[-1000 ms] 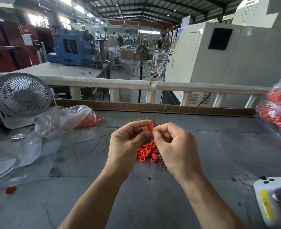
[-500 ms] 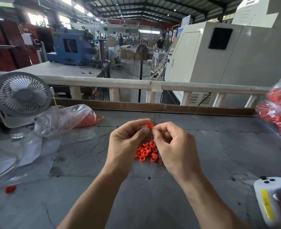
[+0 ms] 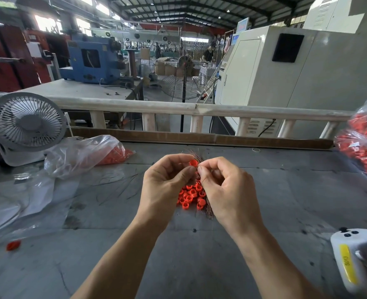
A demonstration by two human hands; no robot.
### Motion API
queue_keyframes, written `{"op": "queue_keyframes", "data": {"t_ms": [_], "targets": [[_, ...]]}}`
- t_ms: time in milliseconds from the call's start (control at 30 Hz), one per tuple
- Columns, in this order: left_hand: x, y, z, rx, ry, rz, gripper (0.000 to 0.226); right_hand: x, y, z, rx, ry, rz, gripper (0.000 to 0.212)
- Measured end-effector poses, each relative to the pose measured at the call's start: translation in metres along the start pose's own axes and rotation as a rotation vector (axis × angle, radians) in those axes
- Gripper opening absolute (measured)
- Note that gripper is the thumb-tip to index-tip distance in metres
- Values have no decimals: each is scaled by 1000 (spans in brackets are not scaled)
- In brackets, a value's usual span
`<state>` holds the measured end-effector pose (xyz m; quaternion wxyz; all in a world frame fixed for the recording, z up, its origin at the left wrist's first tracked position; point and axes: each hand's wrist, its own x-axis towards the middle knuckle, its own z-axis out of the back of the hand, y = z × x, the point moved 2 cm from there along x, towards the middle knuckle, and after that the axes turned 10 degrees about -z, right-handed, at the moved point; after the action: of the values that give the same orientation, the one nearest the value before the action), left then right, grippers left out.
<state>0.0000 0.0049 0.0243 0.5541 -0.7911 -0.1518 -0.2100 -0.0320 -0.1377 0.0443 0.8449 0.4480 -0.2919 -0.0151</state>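
My left hand (image 3: 164,186) pinches a small orange plastic cap (image 3: 193,163) between thumb and fingers, held above the grey table (image 3: 200,255). My right hand (image 3: 228,190) is close against it, its thumb and forefinger pinching thin copper-coloured wires (image 3: 196,158) that fan out behind the cap. Below and between the hands lies a pile of several orange caps (image 3: 190,196) on the table, partly hidden by both hands. More wire strands (image 3: 209,209) trail down beside the pile.
A white desk fan (image 3: 25,126) stands at the left. A clear bag with orange caps (image 3: 87,154) lies beside it, another fuller bag (image 3: 366,145) at the right edge. A white device with a yellow label (image 3: 351,257) sits front right. One loose orange piece (image 3: 13,244) lies front left.
Both hands have stayed together over the pile with only slight finger movement at the cap and wires. Nothing else has moved.
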Motion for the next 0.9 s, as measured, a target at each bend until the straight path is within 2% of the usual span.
{"op": "queue_keyframes", "data": {"t_ms": [900], "targets": [[1, 0, 1, 58, 39, 10, 21, 1, -1, 3, -77, -45, 46, 7]]}}
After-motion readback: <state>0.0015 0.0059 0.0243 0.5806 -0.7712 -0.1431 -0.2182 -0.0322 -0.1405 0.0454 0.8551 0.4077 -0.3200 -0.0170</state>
